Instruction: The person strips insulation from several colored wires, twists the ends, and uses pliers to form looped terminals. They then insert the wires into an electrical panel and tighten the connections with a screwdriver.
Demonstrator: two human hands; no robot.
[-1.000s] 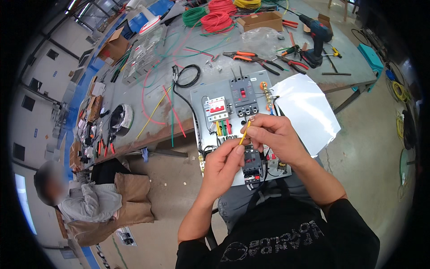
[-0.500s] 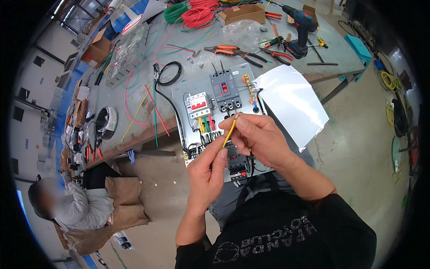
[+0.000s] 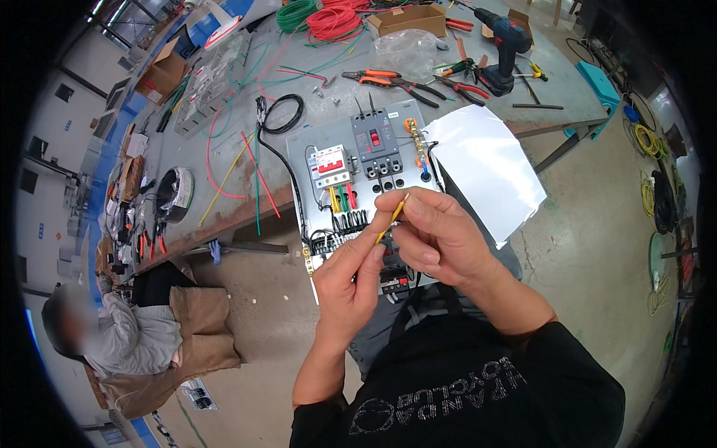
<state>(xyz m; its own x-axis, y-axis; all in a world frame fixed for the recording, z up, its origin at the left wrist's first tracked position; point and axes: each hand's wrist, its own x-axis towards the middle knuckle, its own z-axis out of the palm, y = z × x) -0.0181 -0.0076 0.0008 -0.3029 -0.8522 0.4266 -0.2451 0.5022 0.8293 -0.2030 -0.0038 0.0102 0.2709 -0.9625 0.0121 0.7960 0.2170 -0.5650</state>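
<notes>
A short yellow wire (image 3: 393, 218) slants between my two hands, above the electrical panel. My left hand (image 3: 347, 280) pinches its lower end between thumb and forefinger. My right hand (image 3: 444, 239) is closed around its upper end, the tip showing by the thumb. Beneath lies the pale mounting panel (image 3: 299, 153), leaning on the table's front edge. It carries a large grey circuit breaker (image 3: 376, 142), a white breaker (image 3: 329, 166) with red levers and yellow, green and red wires, and a brass terminal bar (image 3: 417, 138). My hands hide part of the lower components.
Wire strippers (image 3: 377, 75), pliers (image 3: 464, 89) and a cordless drill (image 3: 508, 48) lie on the grey table (image 3: 299, 71). White paper (image 3: 485, 164) covers the panel's right side. Coiled wires (image 3: 332, 22) sit at the back. Another person (image 3: 134, 336) sits at lower left.
My hands have shifted slightly, and the wire's upper end has moved a little to the right, leaning more. Both hands still hold it. The view has shifted slightly.
</notes>
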